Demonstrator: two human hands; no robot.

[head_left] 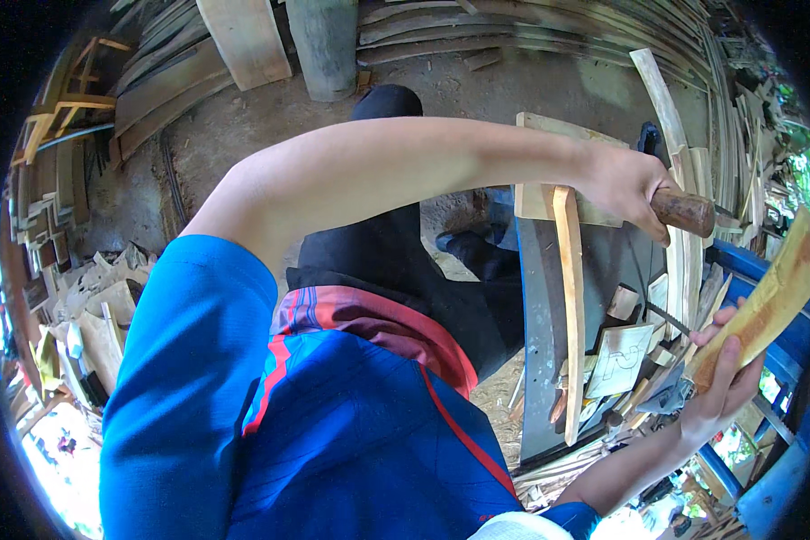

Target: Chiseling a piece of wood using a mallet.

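Note:
My left arm reaches across to the right, and my left hand (634,189) is closed around a round brown wooden handle (684,212). A thin dark strip (664,315) runs from below that hand toward my right fingers; whether it joins the handle is unclear. At the right, my right hand (727,382) grips the lower end of a curved yellowish wooden piece (769,292), which tilts up and away to the right. Between my legs and the hands, a long narrow curved wood strip (569,315) lies on a grey bench (538,360).
A pale board (535,202) lies across the bench's far end. Long pale slats (684,270) stand near my left hand. A marked wooden block (619,358) and offcuts crowd the bench's right side, beside a blue frame (738,261). Planks (513,31) line the far wall.

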